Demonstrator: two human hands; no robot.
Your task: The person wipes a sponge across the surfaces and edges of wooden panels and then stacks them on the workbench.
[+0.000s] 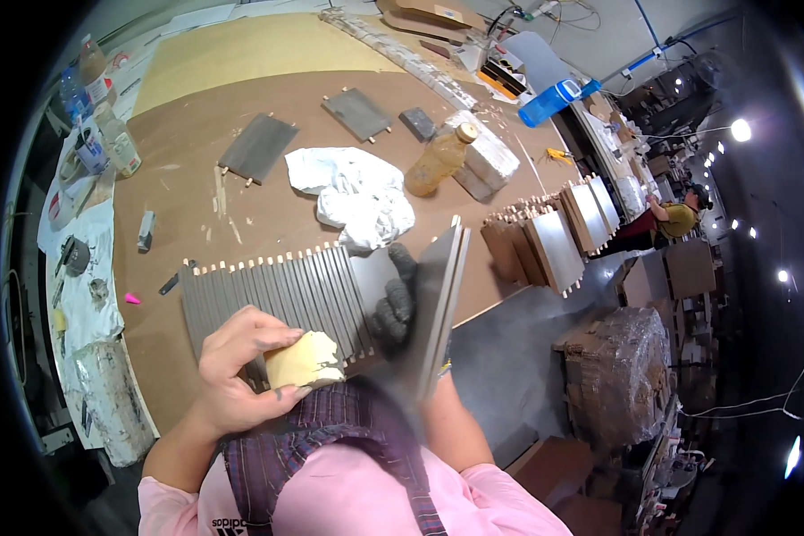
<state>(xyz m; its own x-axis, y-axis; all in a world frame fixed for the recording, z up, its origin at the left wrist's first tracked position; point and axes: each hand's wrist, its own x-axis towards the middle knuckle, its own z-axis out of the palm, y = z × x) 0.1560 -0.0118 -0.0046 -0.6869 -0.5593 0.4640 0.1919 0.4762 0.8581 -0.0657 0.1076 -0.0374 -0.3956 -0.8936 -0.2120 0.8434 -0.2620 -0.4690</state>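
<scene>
My bare left hand (237, 371), smudged grey at the fingertips, pinches a pale yellow sponge-like block (302, 362) with a ragged, dark-stained edge. It is above the near part of a packed row of thin grey panels (263, 290) standing on edge, with light wooden pegs along their ends. My right hand (397, 308), in a dark glove, has its fingers wrapped round grey panels (441, 304) held upright at the row's right end. The wrist passes behind those panels, and the thumb is hidden. Another flat grey face (371, 281) shows beside the gloved fingers.
A crumpled white cloth (357, 192), an amber bottle (439, 161) and a wrapped block (482, 165) stand beyond the row. Two grey panels (259, 147) lie flat farther back. More pegged panels (554, 241) line the table's right edge. Bottles (116, 138) stand left; a person (679, 219) is far right.
</scene>
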